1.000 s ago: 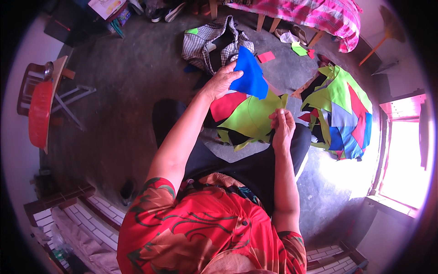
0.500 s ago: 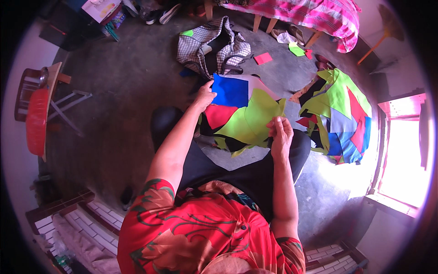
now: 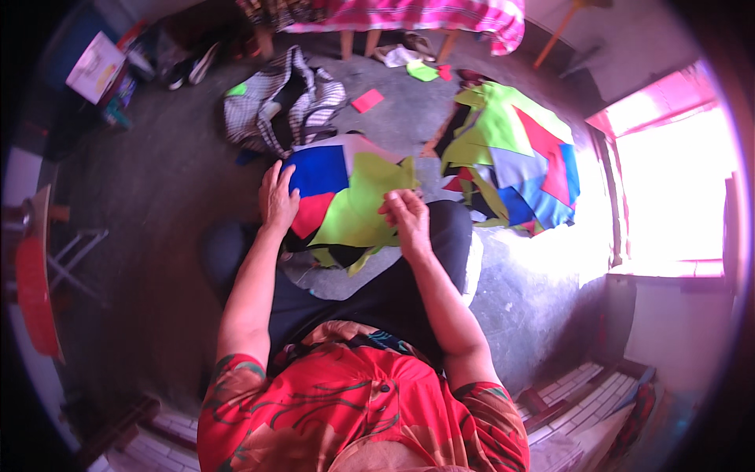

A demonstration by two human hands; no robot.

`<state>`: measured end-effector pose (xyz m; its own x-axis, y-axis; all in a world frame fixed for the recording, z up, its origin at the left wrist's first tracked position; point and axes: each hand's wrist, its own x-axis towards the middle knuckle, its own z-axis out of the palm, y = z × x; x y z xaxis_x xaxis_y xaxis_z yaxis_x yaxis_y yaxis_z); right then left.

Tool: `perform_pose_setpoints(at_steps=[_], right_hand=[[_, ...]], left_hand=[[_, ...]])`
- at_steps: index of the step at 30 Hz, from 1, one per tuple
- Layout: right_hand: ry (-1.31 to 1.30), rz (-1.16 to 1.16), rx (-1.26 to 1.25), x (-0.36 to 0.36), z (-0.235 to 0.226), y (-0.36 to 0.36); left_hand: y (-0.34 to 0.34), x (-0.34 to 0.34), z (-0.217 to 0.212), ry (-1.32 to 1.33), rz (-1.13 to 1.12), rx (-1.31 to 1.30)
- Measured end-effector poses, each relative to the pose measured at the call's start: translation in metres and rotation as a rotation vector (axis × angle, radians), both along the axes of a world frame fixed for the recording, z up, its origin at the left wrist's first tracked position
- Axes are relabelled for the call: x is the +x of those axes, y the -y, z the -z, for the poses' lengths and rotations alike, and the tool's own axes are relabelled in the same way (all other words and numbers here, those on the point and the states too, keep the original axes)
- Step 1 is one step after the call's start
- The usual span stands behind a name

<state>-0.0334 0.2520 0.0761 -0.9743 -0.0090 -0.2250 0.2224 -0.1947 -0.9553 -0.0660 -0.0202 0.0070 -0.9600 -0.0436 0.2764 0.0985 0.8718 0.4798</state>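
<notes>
A blue square fabric piece [image 3: 318,171] lies over a red piece [image 3: 312,214] and a large lime-green piece [image 3: 354,206], heaped in front of my crossed legs. At the blue square's left edge is my left hand [image 3: 279,198], open, its fingers apart and the thumb close to the fabric. My right hand [image 3: 409,220] hovers by the green fabric's right side, fingers curled together. Whatever its fingertips hold, if anything, is too small to make out. Black and pinkish-grey fabric shows under the pile's edges.
Another heap of coloured scraps [image 3: 511,157] lies to the right. A checked cloth bag [image 3: 271,110] sits ahead, near a small red scrap [image 3: 367,101]. Shoes [image 3: 193,67] stand at far left. A bed with a pink cover [image 3: 425,16] is at the back; a bright window [image 3: 668,189] at right.
The head view has turned right, so the scene sits further left. My left hand has loosened from the blue square's corner, its fingers now spread. My right hand stays curled near the green fabric.
</notes>
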Motion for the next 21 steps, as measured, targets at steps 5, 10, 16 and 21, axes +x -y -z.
perform_pose_setpoints(at_steps=[5, 10, 16, 21], right_hand=[[-0.056, -0.003, -0.006, 0.006, -0.012, -0.004], [-0.336, 0.061, 0.135, 0.024, -0.048, -0.033], [-0.467, -0.061, 1.181, 0.048, -0.05, -0.093], [-0.321, -0.049, 1.156, 0.064, -0.036, -0.104]], left_hand=[[-0.011, 0.015, 0.015, 0.153, 0.282, -0.285], [-0.016, 0.019, 0.018, 0.327, 0.248, -0.213], [-0.023, 0.023, 0.014, 0.361, 0.22, -0.25], [-0.025, 0.021, 0.018, 0.402, 0.218, -0.258]])
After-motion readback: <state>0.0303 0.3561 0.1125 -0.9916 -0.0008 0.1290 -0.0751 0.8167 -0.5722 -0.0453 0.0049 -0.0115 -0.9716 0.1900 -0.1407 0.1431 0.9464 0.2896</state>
